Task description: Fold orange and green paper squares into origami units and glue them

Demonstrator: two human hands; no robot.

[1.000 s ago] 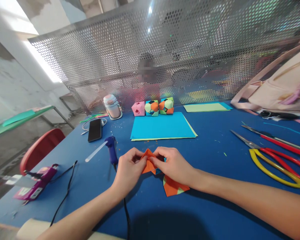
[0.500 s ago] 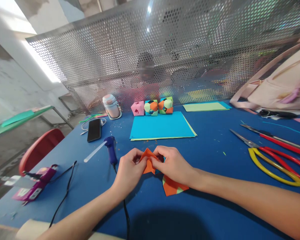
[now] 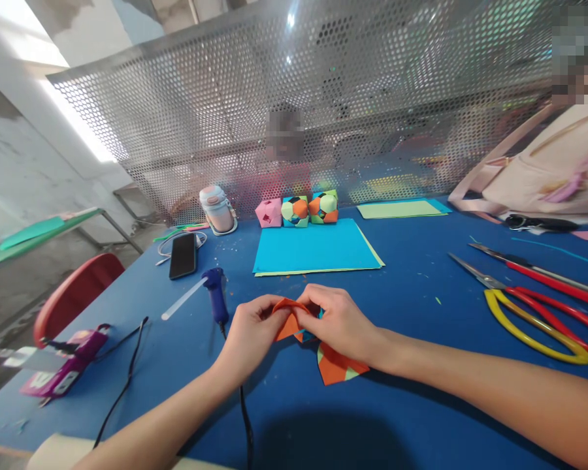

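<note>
Between my two hands is a folded piece of orange paper, its upper edge curved. My left hand pinches its left side with thumb and fingers. On the other side my right hand grips it the same way, with a bit of blue paper showing by its fingers. Under my right hand and wrist, more folded orange and light green paper sticks out; whether it joins the held piece is hidden.
Left of my hands lie a blue glue gun, its black cord, a phone and a purple power strip. Ahead are blue sheets, folded paper balls and a bottle. Scissors and a bag are rightward.
The top of the orange paper has gone from a raised point to a low curve between my fingers. Both hands stay nearly in place. A blurred person appears at the upper right.
</note>
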